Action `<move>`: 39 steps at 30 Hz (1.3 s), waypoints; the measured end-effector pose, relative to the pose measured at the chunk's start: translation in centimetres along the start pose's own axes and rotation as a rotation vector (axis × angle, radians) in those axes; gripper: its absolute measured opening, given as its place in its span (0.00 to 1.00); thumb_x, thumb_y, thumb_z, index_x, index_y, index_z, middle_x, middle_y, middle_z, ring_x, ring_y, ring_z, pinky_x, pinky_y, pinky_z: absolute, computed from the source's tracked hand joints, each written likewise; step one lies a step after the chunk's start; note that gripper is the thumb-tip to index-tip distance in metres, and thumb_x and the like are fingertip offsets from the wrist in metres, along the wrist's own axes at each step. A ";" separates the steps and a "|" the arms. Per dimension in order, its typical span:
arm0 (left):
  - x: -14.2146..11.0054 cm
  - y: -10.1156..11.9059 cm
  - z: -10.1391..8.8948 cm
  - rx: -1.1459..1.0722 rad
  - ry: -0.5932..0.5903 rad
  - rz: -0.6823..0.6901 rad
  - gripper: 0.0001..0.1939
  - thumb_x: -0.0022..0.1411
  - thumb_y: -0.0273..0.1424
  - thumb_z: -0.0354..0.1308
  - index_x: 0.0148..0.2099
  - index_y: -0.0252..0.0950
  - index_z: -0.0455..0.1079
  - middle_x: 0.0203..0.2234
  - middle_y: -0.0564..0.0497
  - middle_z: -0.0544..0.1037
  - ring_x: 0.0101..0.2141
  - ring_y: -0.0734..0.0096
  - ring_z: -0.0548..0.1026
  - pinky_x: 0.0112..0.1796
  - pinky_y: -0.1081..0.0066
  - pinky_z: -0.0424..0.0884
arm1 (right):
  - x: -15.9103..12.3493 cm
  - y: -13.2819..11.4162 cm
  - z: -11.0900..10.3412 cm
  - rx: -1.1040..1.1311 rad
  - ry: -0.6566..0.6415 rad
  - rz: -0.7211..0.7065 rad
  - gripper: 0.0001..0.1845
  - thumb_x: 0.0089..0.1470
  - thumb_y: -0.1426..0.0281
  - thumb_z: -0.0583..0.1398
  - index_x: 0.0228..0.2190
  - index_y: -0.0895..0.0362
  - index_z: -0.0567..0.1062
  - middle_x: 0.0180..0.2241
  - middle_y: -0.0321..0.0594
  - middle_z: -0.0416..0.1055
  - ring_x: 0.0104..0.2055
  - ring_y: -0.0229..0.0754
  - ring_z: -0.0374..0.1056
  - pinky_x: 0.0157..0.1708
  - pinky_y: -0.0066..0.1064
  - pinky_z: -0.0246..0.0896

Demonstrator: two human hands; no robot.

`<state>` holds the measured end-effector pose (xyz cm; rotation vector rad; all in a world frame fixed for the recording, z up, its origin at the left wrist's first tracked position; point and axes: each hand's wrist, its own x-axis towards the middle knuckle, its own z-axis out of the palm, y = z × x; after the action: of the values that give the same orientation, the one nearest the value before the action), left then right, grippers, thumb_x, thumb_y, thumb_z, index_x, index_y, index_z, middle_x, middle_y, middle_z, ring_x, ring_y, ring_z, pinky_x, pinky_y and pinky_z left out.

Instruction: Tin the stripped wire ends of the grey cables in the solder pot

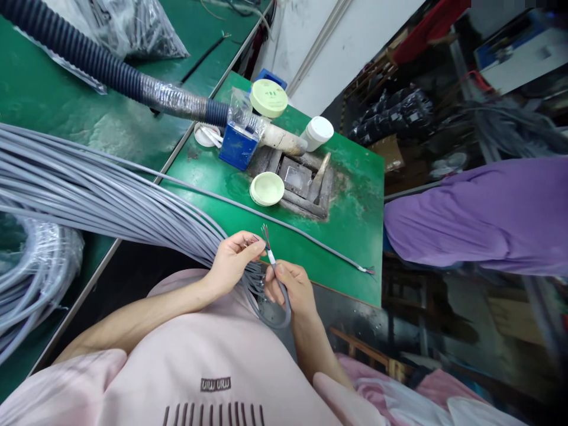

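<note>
1. Hands and grip: we log the left hand (231,264) closed in a pinch on a small tuft of thin wires (254,239), and the right hand (290,289) curled shut around a grey sheathed cable (284,290). Neither grip stands open.
2. Cable end: the grey sheathed cable sits in the right hand, held up in front of our pink T-shirt (213,361) and just beside the left hand. A white inner sleeve (271,256) shows at its tip, with red and dark wires (265,235) fanning out.
3. Bundle: a long hank of grey cables (110,189) sweeps in from the left, ending at the hands. One more grey cable (275,222) lies across the green tabletop (350,195), its stripped end (367,270) near the edge.
4. Containers: we list a white tub (318,133) and a jar with a pale green lid (268,97), contents hidden. A pale green dish (267,188) shows no contents we can read. A blue box (239,146) sits wrapped in transparent plastic.
5. Also on hand: a transparent plastic bag (133,26) holding dark items we cannot identify lies on the neighbouring tabletop (89,127), under a blue corrugated hose (75,53).
</note>
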<state>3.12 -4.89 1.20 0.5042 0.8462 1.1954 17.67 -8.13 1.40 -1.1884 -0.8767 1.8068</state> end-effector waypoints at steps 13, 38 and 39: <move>0.4 -0.1 -0.1 -0.031 0.020 -0.046 0.11 0.50 0.35 0.67 0.29 0.34 0.71 0.24 0.55 0.74 0.24 0.80 0.69 0.29 0.77 0.65 | 0.2 0.0 0.3 0.021 0.029 0.043 0.22 0.49 0.52 0.63 0.20 0.58 0.71 0.05 0.26 0.55 0.07 0.29 0.44 0.12 0.24 0.49; 0.9 1.4 -1.1 -0.191 -0.065 -0.095 0.12 0.50 0.36 0.65 0.25 0.33 0.70 0.22 0.51 0.75 0.24 0.77 0.69 0.26 0.77 0.64 | 0.0 -0.6 0.9 -0.125 0.027 -0.005 0.22 0.50 0.52 0.62 0.20 0.57 0.69 0.07 0.25 0.55 0.09 0.29 0.48 0.13 0.24 0.45; 1.0 1.4 -1.2 -0.191 -0.064 -0.112 0.13 0.51 0.37 0.64 0.25 0.33 0.70 0.22 0.51 0.74 0.24 0.77 0.69 0.25 0.77 0.64 | 0.0 -0.6 0.9 -0.131 0.019 -0.007 0.22 0.50 0.52 0.61 0.20 0.57 0.69 0.07 0.25 0.55 0.09 0.29 0.48 0.13 0.24 0.45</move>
<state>1.44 -3.55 1.22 0.3328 0.6891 1.1374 16.97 -7.97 2.18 -1.2806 -0.9993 1.7519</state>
